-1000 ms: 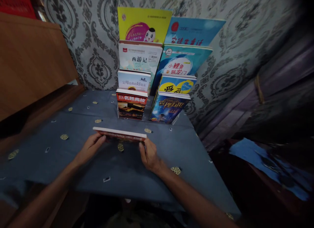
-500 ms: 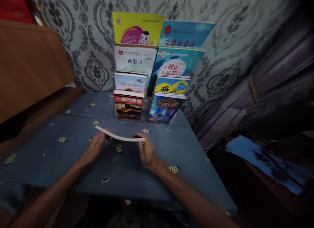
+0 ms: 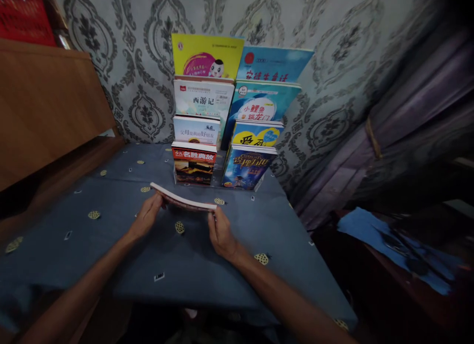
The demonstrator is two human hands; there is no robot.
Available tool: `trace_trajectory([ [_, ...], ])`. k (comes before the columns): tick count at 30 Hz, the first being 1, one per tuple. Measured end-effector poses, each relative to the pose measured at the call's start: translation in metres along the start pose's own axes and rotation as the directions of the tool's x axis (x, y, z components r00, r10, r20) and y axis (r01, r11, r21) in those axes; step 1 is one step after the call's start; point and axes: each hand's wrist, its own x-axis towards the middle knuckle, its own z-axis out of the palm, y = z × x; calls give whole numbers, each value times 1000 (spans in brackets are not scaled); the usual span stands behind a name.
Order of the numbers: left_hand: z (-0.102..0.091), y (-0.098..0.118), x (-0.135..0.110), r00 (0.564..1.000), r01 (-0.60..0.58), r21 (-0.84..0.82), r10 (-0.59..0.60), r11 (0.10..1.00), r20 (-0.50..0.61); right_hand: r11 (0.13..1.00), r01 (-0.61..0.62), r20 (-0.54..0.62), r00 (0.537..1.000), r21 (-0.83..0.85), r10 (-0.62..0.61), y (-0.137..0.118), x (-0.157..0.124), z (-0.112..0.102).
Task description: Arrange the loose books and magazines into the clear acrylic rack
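A thin, slightly bowed book (image 3: 185, 201) is held above the table, seen edge-on with its pale page edge upward; its cover cannot be read. My left hand (image 3: 147, 216) grips its left end, and my right hand (image 3: 222, 234) pinches its right end between thumb and fingers. Beyond it stands a clear tiered rack (image 3: 259, 182) with books in two columns. In the left front is a red and black book (image 3: 194, 166); in the right front, a dark blue book (image 3: 249, 168). Behind them rise a white book (image 3: 203, 99), a yellow-green book (image 3: 207, 52) and several blue ones.
The blue-grey tablecloth (image 3: 192, 265) has a pineapple print. A wooden cabinet (image 3: 52, 102) stands at the left with a red basket (image 3: 24, 18) on top. Patterned wallpaper is close behind the rack. To the right hang purple-grey curtains (image 3: 340, 131), near a blue cloth (image 3: 370, 235).
The book has tilted, so a strip of its near face now shows below the page edge. Its left end has shifted slightly right. The rack appears lower as the view has tipped up.
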Motion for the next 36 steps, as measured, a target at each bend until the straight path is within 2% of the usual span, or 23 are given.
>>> trace_trajectory([
  [10,4,-7,24,991,-99,12,100,995,-85,995,64,-90,993,-73,-70,15,11,12],
  [16,14,-17,42,988,-107,-47,101,993,-118,996,-12,-105,994,-86,3,26,22,14],
  [22,20,-23,43,975,-73,-38,64,997,-211,997,-36,-73,997,-67,31,26,22,15],
  [29,25,-15,51,971,-58,-44,46,997,-233,997,-72,-108,992,-36,67,33,34,18],
  [36,30,-15,73,978,-30,-48,19,998,-208,987,-155,-139,979,-32,149,50,54,22],
])
